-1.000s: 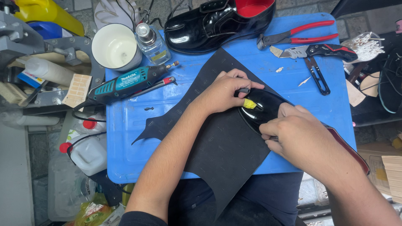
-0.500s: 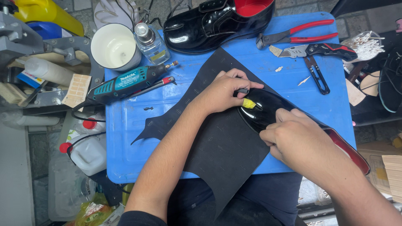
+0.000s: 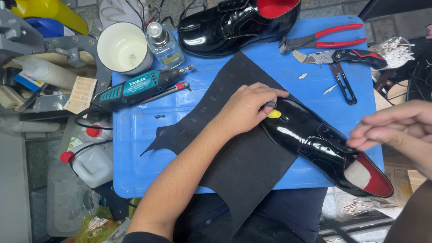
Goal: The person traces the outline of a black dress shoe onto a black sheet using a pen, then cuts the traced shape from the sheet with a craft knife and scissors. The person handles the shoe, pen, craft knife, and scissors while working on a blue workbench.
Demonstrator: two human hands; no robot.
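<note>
Carefully, the left hand (image 3: 245,112) is pinching a small yellow-tipped tool (image 3: 272,112) against the toe of the glossy black leather shoe (image 3: 315,144) lying on the blue bench (image 3: 144,148); the right hand (image 3: 396,130) is hovering loosely open, empty, above the shoe's heel, where it would steady better gripping.

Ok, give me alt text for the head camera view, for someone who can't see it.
A left hand presses a small yellow-tipped tool against the toe of a glossy black shoe lying on a dark sheet over a blue table. The right hand hovers above the shoe's heel.
</note>
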